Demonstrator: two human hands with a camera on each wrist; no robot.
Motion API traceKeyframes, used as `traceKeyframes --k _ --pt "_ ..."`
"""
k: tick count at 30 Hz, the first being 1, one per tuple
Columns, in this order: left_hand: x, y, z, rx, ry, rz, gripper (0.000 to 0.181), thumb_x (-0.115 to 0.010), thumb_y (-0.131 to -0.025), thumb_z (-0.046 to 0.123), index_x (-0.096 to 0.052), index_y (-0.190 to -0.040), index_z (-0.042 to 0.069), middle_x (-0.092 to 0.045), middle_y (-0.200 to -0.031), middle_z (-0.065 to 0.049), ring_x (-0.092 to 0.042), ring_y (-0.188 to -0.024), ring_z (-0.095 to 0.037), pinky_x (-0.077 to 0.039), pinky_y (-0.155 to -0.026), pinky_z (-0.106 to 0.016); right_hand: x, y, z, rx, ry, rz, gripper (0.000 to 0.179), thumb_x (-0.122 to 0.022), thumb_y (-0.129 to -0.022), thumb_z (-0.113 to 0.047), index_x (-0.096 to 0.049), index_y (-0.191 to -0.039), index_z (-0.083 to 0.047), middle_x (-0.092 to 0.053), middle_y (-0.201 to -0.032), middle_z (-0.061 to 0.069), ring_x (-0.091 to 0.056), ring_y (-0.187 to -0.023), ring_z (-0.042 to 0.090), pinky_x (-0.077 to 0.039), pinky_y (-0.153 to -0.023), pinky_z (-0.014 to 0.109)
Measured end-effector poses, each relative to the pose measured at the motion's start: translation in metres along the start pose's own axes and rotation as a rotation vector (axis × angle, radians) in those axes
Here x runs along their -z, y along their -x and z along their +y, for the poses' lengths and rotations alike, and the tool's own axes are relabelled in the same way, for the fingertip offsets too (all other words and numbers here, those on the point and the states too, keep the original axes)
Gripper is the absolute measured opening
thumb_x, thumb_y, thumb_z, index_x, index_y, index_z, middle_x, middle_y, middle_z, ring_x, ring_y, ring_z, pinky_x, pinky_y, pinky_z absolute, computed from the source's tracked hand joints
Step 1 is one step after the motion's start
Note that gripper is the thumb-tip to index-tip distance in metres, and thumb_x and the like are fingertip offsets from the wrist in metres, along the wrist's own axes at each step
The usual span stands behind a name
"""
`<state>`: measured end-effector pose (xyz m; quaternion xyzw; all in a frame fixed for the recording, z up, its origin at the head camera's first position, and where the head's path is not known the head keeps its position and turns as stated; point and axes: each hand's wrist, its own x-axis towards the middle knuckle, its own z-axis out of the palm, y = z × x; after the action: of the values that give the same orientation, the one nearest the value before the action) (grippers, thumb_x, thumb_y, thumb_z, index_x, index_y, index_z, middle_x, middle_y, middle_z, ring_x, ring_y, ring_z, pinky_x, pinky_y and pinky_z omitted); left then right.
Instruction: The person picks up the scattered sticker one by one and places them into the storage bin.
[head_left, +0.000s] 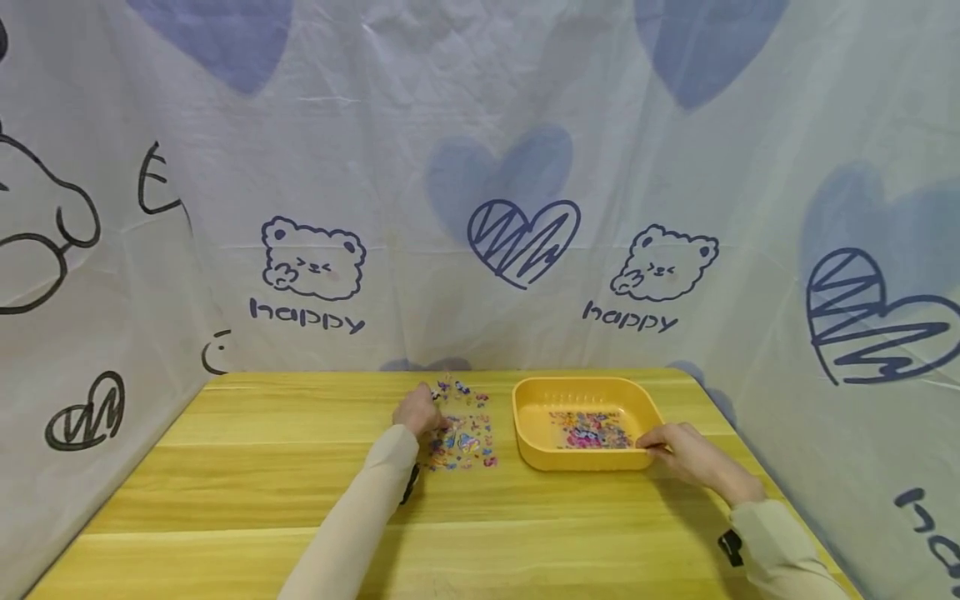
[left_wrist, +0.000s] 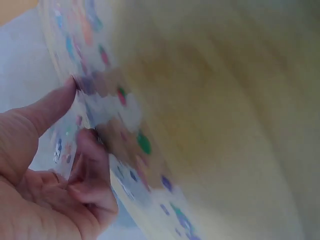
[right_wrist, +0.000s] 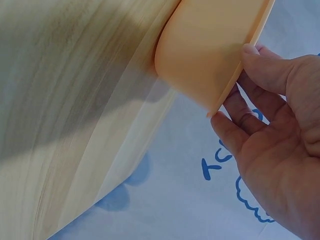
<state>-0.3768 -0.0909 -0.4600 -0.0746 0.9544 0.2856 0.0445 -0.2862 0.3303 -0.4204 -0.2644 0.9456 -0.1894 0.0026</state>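
On the table, clear sticker sheets (head_left: pixel 468 444) printed with small colourful shapes lie left of a yellow-orange plastic basin (head_left: pixel 531 446). My left hand (head_left: pixel 418 411) is at their left side. In the left wrist view, the thumb and curled fingers of that hand (left_wrist: pixel 60 185) pinch a clear sheet (left_wrist: pixel 62 150), close against the printed sheet (left_wrist: pixel 142 165) on the table. My right hand (head_left: pixel 690 454) grips the basin's front right corner. The right wrist view has the thumb on the rim (right_wrist: pixel 245 60) and fingers beneath it. More colourful sticker sheets (head_left: pixel 588 431) lie inside the basin.
The wooden table (head_left: pixel 247 467) reaches back to a white curtain (head_left: pixel 420 292) with blue hearts and bear drawings. Curtain cloth also hangs along the left and right sides. Dark straps show near both wrists.
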Motion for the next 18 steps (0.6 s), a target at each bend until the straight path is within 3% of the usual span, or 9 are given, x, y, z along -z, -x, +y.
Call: traceKeyframes --k 2,6,9,12,14,18 --pt "0.001 0.0 -0.003 -0.035 0.02 0.014 0.049 -0.085 -0.077 0.021 -0.056 -0.112 0.0 -0.063 -0.096 -0.014 -0.057 -0.079 -0.026 -0.051 -0.07 -0.04 0.001 0.001 0.0 0.014 0.002 -0.007 0.019 -0.062 -0.092 0.002 -0.073 -0.106 0.001 -0.074 -0.104 0.014 -0.069 -0.095 0.032 -0.058 -0.077 0.038" --pt "0.004 0.0 -0.009 -0.118 0.081 0.04 0.017 -0.064 -0.087 0.002 -0.062 -0.102 -0.005 -0.064 -0.09 -0.017 -0.052 -0.071 -0.024 -0.045 -0.06 -0.035 0.001 0.001 0.001 0.025 0.007 -0.01 0.019 -0.062 -0.092 0.002 -0.073 -0.106 0.001 -0.074 -0.103 0.014 -0.069 -0.094 0.031 -0.058 -0.077 0.037" --pt "0.008 0.001 -0.013 -0.157 0.117 0.046 0.026 -0.051 -0.084 -0.006 -0.064 -0.106 -0.009 -0.067 -0.099 -0.022 -0.059 -0.079 -0.029 -0.05 -0.064 -0.037 0.001 0.001 0.001 0.028 0.013 -0.003 0.019 -0.061 -0.091 0.003 -0.073 -0.106 0.002 -0.074 -0.103 0.014 -0.069 -0.094 0.031 -0.058 -0.077 0.038" --pt "0.012 0.004 -0.015 -0.166 0.162 0.059 0.033 -0.051 -0.084 -0.007 -0.064 -0.115 -0.009 -0.066 -0.116 -0.026 -0.064 -0.097 -0.036 -0.056 -0.078 -0.043 0.001 0.0 0.001 0.027 0.011 -0.004 0.019 -0.062 -0.091 0.003 -0.073 -0.106 0.002 -0.074 -0.103 0.014 -0.069 -0.094 0.031 -0.058 -0.078 0.038" --pt "0.014 0.006 -0.017 -0.179 0.207 0.089 0.034 -0.055 -0.086 -0.005 -0.064 -0.118 -0.009 -0.065 -0.121 -0.026 -0.067 -0.099 -0.036 -0.057 -0.079 -0.043 0.001 0.0 0.0 0.023 0.007 -0.009 0.019 -0.062 -0.091 0.003 -0.073 -0.106 0.002 -0.074 -0.103 0.013 -0.07 -0.094 0.031 -0.058 -0.077 0.037" --pt "0.02 0.009 -0.019 -0.2 0.336 0.148 0.023 -0.063 -0.09 0.0 -0.068 -0.111 -0.008 -0.07 -0.108 -0.024 -0.072 -0.074 -0.029 -0.056 -0.057 -0.03 0.0 0.0 0.0 0.011 0.009 -0.008 0.019 -0.062 -0.091 0.003 -0.073 -0.106 0.001 -0.074 -0.103 0.013 -0.07 -0.093 0.03 -0.058 -0.077 0.037"
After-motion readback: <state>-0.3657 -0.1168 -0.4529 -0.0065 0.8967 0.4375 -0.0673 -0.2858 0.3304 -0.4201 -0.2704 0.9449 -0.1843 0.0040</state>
